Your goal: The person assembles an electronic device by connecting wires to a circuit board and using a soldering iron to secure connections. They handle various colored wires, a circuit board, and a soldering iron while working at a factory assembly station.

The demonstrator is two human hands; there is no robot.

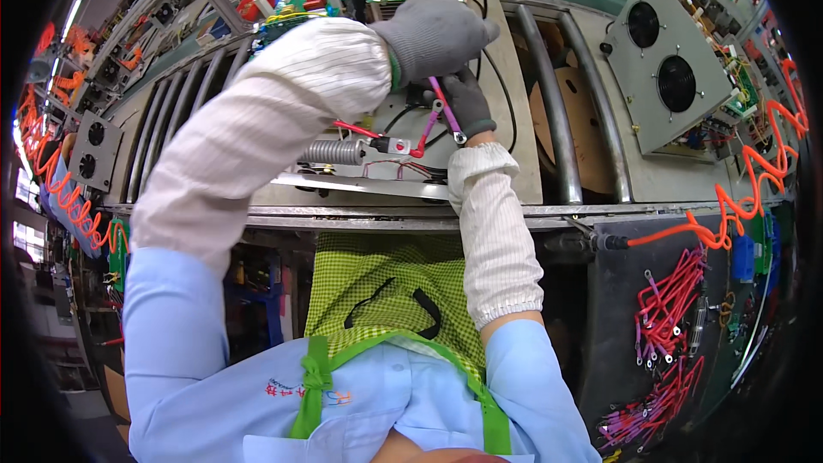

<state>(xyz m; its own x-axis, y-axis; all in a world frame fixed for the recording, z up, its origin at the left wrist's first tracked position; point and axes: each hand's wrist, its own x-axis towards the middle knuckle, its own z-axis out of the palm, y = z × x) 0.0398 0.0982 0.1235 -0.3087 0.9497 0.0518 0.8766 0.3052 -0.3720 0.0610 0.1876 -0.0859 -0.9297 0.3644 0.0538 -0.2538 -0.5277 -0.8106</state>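
A: Where was the purple-sleeved lead (447, 111)?
B: Near side of the gloved left hand (435, 34), just beside the gloved right hand (467, 103), toward the right end of the metal chassis (369, 183).
A: Fingers?
B: Both sets looked curled, tips hidden. Couldn't tell if either gripped anything.
A: Handling?
B: Probably light, bendy wire, rigid at the ring lug (460, 138). Best hold: sleeve just behind the lug.
A: Looks?
B: Slim, pinkish-purple, silvery lug. Red lead (418, 153) ran up close beside it.
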